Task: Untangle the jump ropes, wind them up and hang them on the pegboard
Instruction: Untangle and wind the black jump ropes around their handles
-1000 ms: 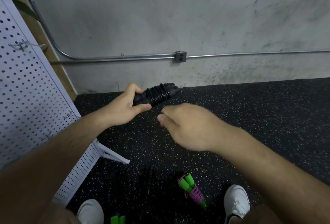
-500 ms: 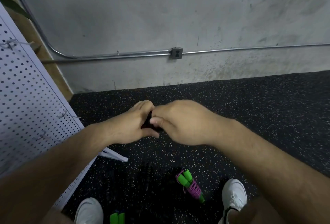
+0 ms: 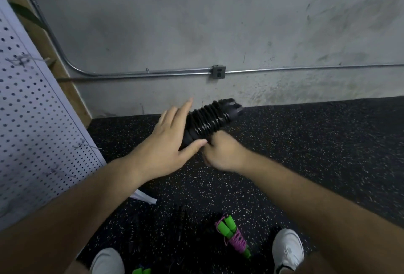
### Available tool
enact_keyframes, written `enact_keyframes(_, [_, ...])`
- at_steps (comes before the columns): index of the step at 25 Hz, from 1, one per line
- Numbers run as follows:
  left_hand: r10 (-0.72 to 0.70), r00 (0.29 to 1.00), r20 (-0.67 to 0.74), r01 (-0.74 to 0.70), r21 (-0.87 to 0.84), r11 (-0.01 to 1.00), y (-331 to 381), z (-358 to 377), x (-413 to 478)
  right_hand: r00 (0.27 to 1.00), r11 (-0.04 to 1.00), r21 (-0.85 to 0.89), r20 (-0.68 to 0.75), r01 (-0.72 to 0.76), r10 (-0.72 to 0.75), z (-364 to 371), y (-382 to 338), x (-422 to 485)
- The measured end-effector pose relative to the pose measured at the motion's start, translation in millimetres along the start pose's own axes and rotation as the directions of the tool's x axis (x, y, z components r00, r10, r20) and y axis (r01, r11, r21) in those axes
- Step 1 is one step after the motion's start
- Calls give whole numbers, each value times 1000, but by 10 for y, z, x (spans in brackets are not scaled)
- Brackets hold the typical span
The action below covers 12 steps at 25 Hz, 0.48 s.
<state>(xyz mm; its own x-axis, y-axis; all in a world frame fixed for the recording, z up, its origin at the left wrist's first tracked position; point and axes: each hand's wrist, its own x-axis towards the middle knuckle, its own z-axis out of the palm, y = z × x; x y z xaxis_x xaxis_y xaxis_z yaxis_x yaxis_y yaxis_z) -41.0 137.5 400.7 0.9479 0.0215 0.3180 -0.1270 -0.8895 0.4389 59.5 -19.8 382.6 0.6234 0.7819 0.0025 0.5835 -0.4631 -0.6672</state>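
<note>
A black jump rope (image 3: 209, 118), wound tight around its handles into a ribbed bundle, is held in the air pointing up and to the right. My left hand (image 3: 166, 144) lies along its left side with straight fingers and the thumb stretched under it. My right hand (image 3: 220, 153) curls its fingers round the bundle's lower end. The white pegboard (image 3: 32, 131) leans at the left, with a wire hook (image 3: 86, 146) near its lower edge and another hook (image 3: 21, 60) higher up. A wound purple rope with green handles (image 3: 231, 234) lies on the floor between my shoes.
The floor is dark speckled rubber, with a concrete wall and a metal conduit (image 3: 153, 72) behind. Another pair of green handles (image 3: 141, 271) shows at the bottom edge. Dim black rope (image 3: 179, 223) lies near my white shoes (image 3: 287, 249). The pegboard's foot (image 3: 142, 197) juts out onto the floor.
Half a second ago both hands closed together over the bundle. Now the bundle sticks out up and to the right, my left fingers have straightened, and my right hand grips lower down.
</note>
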Motion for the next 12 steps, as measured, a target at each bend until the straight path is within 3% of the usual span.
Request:
enact_keyframes(1, [10, 1000, -4, -10, 141, 990, -83, 21, 48, 999, 999, 35, -26, 28, -27, 96, -75, -21])
enact_keyframes(3, [-36, 999, -14, 38, 210, 977, -224, 36, 114, 994, 991, 112, -89, 73, -63, 173, -188, -50])
enact_keyframes(9, [-221, 973, -62, 204, -215, 955, -259, 66, 109, 936, 976, 164, -344, 140, -77, 228, -345, -183])
enact_keyframes(12, [-212, 977, -7, 192, -398, 897, -209, 28, 101, 882, 961, 81, -424, 264, -207, 266, -352, -195])
